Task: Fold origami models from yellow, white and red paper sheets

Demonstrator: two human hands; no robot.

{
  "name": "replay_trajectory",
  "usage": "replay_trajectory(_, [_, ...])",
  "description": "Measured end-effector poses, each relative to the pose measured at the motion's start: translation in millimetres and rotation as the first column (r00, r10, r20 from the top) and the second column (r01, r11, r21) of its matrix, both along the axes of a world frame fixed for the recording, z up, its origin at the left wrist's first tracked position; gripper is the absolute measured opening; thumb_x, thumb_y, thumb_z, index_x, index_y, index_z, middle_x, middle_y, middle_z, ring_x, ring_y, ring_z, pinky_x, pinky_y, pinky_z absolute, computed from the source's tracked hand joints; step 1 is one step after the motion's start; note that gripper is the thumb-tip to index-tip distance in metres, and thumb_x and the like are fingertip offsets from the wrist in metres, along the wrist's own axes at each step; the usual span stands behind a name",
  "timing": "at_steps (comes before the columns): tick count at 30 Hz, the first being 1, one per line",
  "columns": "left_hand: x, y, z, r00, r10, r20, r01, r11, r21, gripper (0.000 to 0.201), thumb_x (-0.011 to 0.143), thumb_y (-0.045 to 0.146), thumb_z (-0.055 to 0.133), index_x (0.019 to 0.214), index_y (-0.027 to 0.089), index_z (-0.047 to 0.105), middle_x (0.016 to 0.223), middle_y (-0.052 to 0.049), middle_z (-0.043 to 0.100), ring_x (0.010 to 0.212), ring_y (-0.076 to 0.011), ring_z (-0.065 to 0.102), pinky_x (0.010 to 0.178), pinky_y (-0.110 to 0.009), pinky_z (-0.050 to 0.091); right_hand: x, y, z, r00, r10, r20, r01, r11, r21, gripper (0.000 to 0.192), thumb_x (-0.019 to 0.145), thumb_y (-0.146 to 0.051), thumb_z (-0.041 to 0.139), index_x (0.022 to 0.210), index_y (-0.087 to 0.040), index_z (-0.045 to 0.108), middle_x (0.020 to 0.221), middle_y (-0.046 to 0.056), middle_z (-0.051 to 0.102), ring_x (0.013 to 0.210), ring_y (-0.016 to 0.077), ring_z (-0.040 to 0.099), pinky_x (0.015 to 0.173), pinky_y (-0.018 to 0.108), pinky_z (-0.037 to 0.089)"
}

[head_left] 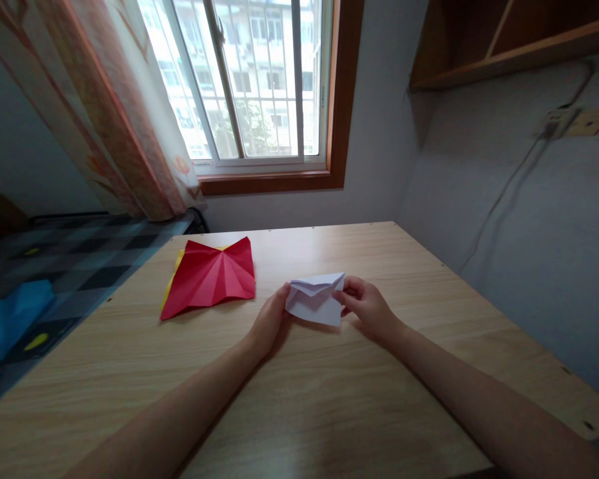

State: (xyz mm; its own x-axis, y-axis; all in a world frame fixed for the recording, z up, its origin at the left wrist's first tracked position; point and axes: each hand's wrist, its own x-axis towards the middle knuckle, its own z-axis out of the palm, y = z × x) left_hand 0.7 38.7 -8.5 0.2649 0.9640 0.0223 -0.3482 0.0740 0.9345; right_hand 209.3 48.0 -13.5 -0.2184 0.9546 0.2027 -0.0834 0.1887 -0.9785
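Observation:
A small folded white paper point(315, 301) is held just above the wooden table point(329, 399), near its middle. My left hand point(269, 322) pinches its left edge and my right hand point(367, 307) pinches its right edge near the top corner. The paper has a folded flap across its upper part. To the left lies a creased red paper sheet point(209, 276) with a yellow sheet point(176, 269) showing under its left edge; neither hand touches them.
A window point(259, 86) with a brown frame and a patterned curtain point(104, 113) is behind the table. A bed with a checked cover point(54, 259) and a blue cloth point(10, 316) stands at the left. A wall point(529, 233) and wooden shelf point(504, 40) are at the right.

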Motion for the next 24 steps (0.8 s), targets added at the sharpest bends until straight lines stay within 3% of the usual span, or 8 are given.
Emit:
replay_trajectory(7, [-3.7, 2.9, -3.1, 1.0, 0.006, -0.029, -0.008, 0.997, -0.074, 0.059, 0.083, 0.062, 0.056, 0.115, 0.013, 0.066, 0.108, -0.014, 0.073, 0.096, -0.0287, 0.07, 0.085, -0.038, 0.054, 6.4, 3.3, 1.3, 0.997, 0.019, 0.071, -0.02, 1.0, 0.019, 0.019, 0.077, -0.036, 0.069, 0.08, -0.018, 0.064, 0.069, -0.002, 0.065, 0.061, 0.0122, 0.061, 0.05, 0.021, 0.052])
replay_trajectory(15, [-5.4, 12.2, -11.3, 0.969, 0.228, -0.096, -0.235, 0.969, -0.078, 0.066, 0.08, 0.073, 0.05, 0.098, 0.012, 0.068, 0.083, -0.013, 0.074, 0.071, -0.0207, 0.069, 0.064, -0.03, 0.054, 14.9, 3.6, 9.6, 0.968, 0.205, 0.144, -0.206, 0.978, -0.002, 0.015, 0.077, -0.028, 0.065, 0.085, -0.017, 0.069, 0.076, 0.001, 0.068, 0.063, 0.0122, 0.062, 0.053, 0.022, 0.053])
replay_trajectory(20, [-5.5, 4.8, -8.3, 0.935, 0.288, -0.208, -0.275, 0.957, 0.09, 0.055, 0.076, 0.07, 0.059, 0.068, 0.016, 0.063, 0.059, -0.003, 0.062, 0.055, -0.0143, 0.058, 0.054, -0.025, 0.046, 16.4, 0.2, 15.3, 0.961, 0.274, 0.03, -0.27, 0.957, -0.102, 0.023, 0.073, -0.027, 0.068, 0.094, -0.02, 0.071, 0.08, 0.0, 0.069, 0.068, 0.0123, 0.061, 0.058, 0.022, 0.052])
replay_trajectory(22, [-5.0, 1.7, -4.4, 0.902, 0.335, -0.272, -0.298, 0.94, 0.169, 0.043, 0.074, 0.058, 0.07, 0.066, 0.017, 0.062, 0.054, 0.001, 0.057, 0.053, -0.0129, 0.054, 0.056, -0.024, 0.045, 16.6, -0.9, 16.1, 0.96, 0.28, -0.011, -0.278, 0.947, -0.159, 0.021, 0.072, -0.026, 0.067, 0.091, -0.02, 0.071, 0.079, -0.001, 0.068, 0.066, 0.011, 0.059, 0.058, 0.02, 0.05])
replay_trajectory(24, [-4.4, 0.7, -0.5, 0.893, 0.363, -0.267, -0.316, 0.927, 0.204, 0.034, 0.073, 0.05, 0.073, 0.075, 0.017, 0.066, 0.062, 0.001, 0.061, 0.061, -0.014, 0.057, 0.062, -0.025, 0.047, 16.8, -1.6, 16.5, 0.955, 0.297, -0.017, -0.295, 0.936, -0.193, 0.02, 0.071, -0.026, 0.066, 0.089, -0.019, 0.071, 0.077, -0.001, 0.068, 0.065, 0.0115, 0.059, 0.058, 0.021, 0.048])
